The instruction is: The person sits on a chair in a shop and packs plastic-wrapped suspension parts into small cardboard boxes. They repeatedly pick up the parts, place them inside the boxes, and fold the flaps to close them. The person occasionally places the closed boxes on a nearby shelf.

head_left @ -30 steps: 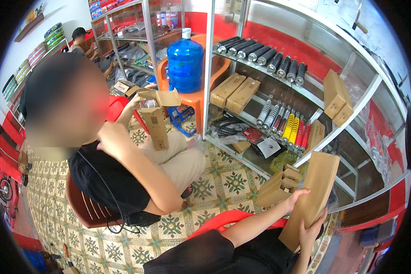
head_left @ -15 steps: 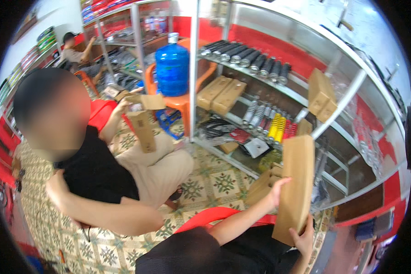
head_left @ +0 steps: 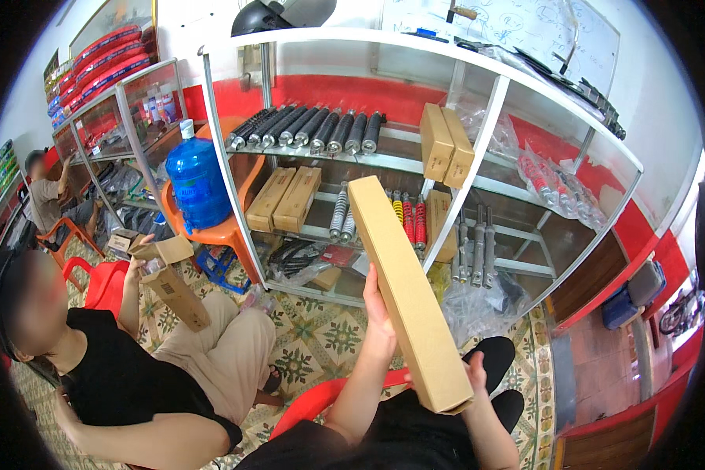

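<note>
A long, narrow cardboard box (head_left: 407, 301) slants across in front of me, its upper end tilted to the left. My left hand (head_left: 378, 304) is closed on its left side, around the middle of its length. At the lower end, my right hand (head_left: 475, 384) holds the box from the right, its thumb raised beside the edge and its other fingers mostly hidden behind the cardboard. The box covers part of the yellow shock absorber springs (head_left: 407, 219) on the shelf behind it.
Beyond stands a metal-framed shelf (head_left: 403, 160) with black shock absorbers (head_left: 313, 129) and cardboard boxes (head_left: 446, 145). A blue water jug (head_left: 196, 184) sits on an orange chair (head_left: 247, 254). To my left, a seated person (head_left: 125, 360) holds an open cardboard box (head_left: 176, 294).
My view has swung to the right and up. The cardboard box has gone from nearly upright to leaning left, and my left hand shows closed on its left side.
</note>
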The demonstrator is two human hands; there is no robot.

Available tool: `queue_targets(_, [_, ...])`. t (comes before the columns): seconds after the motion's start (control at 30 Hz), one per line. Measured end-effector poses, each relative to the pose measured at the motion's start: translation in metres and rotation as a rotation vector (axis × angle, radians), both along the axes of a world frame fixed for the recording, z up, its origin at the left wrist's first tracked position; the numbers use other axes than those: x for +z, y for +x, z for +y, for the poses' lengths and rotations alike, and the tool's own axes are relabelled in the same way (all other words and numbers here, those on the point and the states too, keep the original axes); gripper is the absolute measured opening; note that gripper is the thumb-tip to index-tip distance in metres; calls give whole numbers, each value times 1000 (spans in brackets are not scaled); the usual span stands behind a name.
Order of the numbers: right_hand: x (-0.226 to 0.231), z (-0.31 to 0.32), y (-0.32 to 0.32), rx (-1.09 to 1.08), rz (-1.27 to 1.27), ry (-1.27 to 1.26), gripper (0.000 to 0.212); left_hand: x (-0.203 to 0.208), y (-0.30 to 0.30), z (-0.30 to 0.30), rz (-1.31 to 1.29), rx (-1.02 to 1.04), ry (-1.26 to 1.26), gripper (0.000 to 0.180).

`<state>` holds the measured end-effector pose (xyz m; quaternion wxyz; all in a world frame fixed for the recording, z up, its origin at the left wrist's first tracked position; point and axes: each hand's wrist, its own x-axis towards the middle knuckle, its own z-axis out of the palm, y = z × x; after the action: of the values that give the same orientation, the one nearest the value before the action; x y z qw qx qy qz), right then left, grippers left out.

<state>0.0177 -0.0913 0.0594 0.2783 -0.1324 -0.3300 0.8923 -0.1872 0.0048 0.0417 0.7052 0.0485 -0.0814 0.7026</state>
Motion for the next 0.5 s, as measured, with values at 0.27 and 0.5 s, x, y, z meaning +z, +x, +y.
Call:
queue_targets(0.27, [0, -15, -53, 143, 248, -268, 84, 1, 6, 2, 48, -192, 80, 49])
queue_targets(0.5, [-12, 20, -51, 117, 402, -350, 73, 27, 12, 31, 171, -163, 84, 56])
